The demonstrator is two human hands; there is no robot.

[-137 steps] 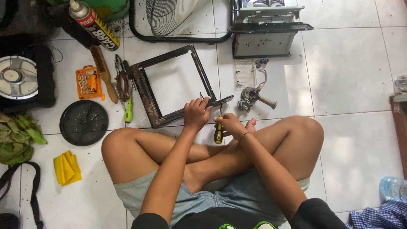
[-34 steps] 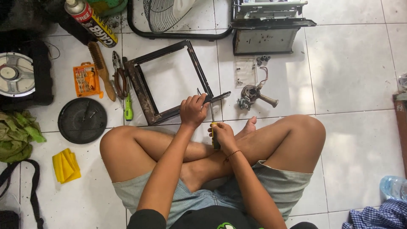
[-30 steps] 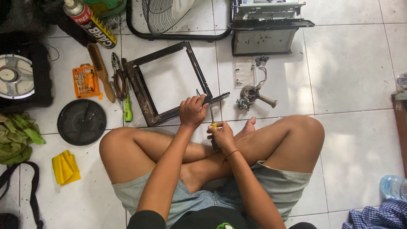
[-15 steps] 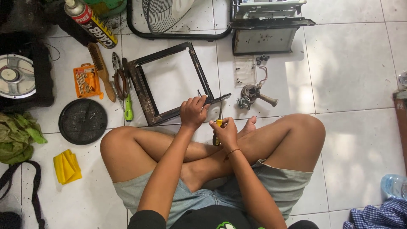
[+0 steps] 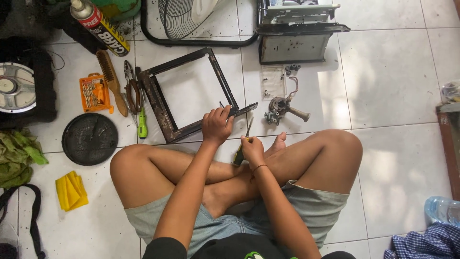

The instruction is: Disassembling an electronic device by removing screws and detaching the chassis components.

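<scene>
A person sits cross-legged on the white tiled floor [image 5: 397, 96], bare knees spread to either side. Just past the crossed ankles, the right hand [image 5: 251, 149] is closed in a fist around a screwdriver [image 5: 241, 152] with a yellow-and-dark handle, its thin shaft pointing up toward the frame. A little farther out, the left hand [image 5: 216, 125] has its fingers curled down over the near right corner of a rusty square metal frame [image 5: 160, 103], which lies flat on the floor, turned at an angle.

To the left of the frame lie a green-handled screwdriver [image 5: 142, 125], a pair of pliers [image 5: 132, 91], a wooden wire brush [image 5: 111, 81] and an orange case of bits [image 5: 94, 92]. Nearer, on that side, sit a round black grille [image 5: 89, 139], a folded yellow cloth [image 5: 71, 191] and a green rag [image 5: 19, 156]. To the right of the frame rests a small motor part [image 5: 282, 108] beside a clear bag of screws [image 5: 274, 82]. Farthest out are a spray can [image 5: 99, 26], a fan guard [image 5: 189, 19] and a grey metal box [image 5: 297, 33].
</scene>
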